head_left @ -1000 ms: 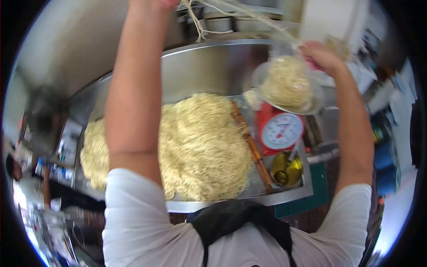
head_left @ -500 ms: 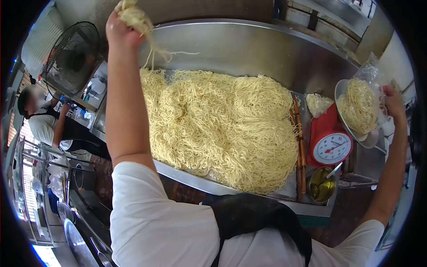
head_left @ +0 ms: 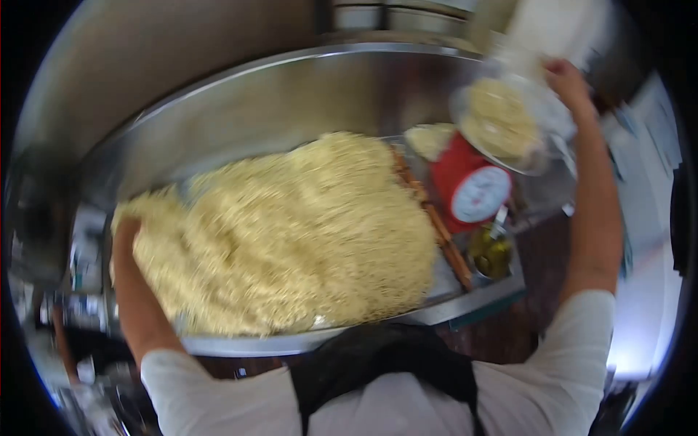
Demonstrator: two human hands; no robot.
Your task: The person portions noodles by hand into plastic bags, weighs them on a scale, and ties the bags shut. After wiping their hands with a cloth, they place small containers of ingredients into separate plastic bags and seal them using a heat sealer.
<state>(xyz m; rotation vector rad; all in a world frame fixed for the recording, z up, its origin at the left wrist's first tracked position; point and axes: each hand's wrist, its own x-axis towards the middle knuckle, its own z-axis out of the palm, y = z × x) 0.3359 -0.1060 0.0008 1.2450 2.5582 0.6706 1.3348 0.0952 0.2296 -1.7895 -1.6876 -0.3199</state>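
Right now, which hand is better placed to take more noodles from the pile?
Left. The left hand sits at the left edge of the noodle pile, while the right hand is raised at the bag on the red scale, beyond the pile's right side.

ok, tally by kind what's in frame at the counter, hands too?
Noodle heaps: 3 (pile, weighed portion, small clump)
Scale: 1
Bowl: 1
Stick bundle: 1
Tray: 1
Hands: 2 (left hand, right hand)
Total: 9
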